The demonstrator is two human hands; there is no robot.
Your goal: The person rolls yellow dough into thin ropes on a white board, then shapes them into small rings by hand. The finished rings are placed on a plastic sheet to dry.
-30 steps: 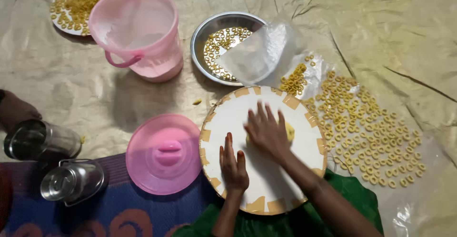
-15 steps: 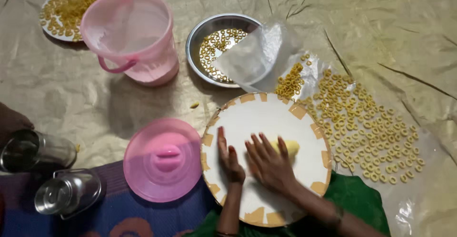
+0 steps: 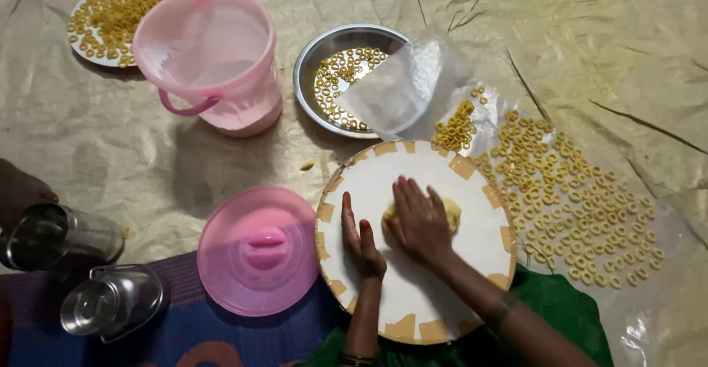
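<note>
On round white board with tan patches [image 3: 369, 190], right hand [image 3: 420, 223] pressed flat, fingers spread open, over pale yellow dough lump [image 3: 451, 210]. Left hand [image 3: 361, 238] on edge beside it, fingers straight, gripping nothing. Left of board: pink plastic lid [image 3: 258, 249]. Beyond: steel bowl with dough rings [image 3: 317, 79], pink plastic bucket [image 3: 214, 61]. Right of board: many dough rings spread on clear plastic sheet [image 3: 575, 197].
</note>
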